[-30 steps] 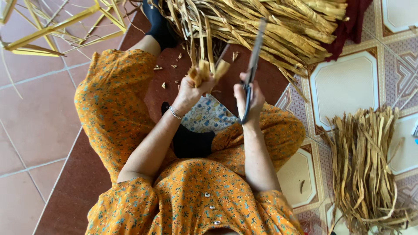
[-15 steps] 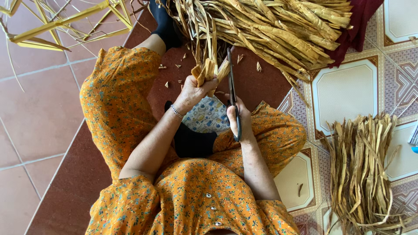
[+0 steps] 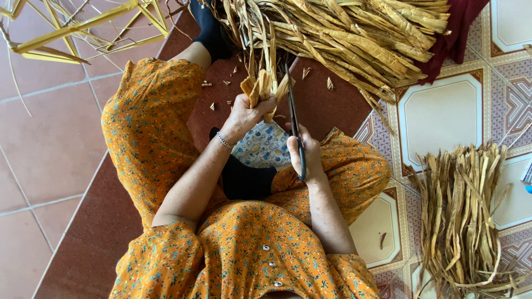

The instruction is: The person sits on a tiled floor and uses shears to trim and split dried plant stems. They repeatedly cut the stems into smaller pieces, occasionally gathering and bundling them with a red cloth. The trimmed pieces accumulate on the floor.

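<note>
I sit cross-legged on the floor in orange flowered clothes. My left hand (image 3: pixel 246 113) grips the cut ends of a few dried, tan plant strips (image 3: pixel 261 86) that trail up into the big pile. My right hand (image 3: pixel 305 156) holds long dark scissors (image 3: pixel 292 113), the blades pointing up and lying right beside the strip ends. A thin bracelet circles my left wrist.
A large heap of dried strips (image 3: pixel 354 39) lies ahead of me, partly on a dark red cloth (image 3: pixel 454 30). A sorted bundle of strips (image 3: pixel 465 216) lies on the patterned tiles at my right. Yellow stalks (image 3: pixel 83 30) spread at upper left. Small cut scraps (image 3: pixel 213 91) dot the floor.
The scissors swung from a raised slant at the right to upright against the strip ends. My right hand came left and down, close to my left hand.
</note>
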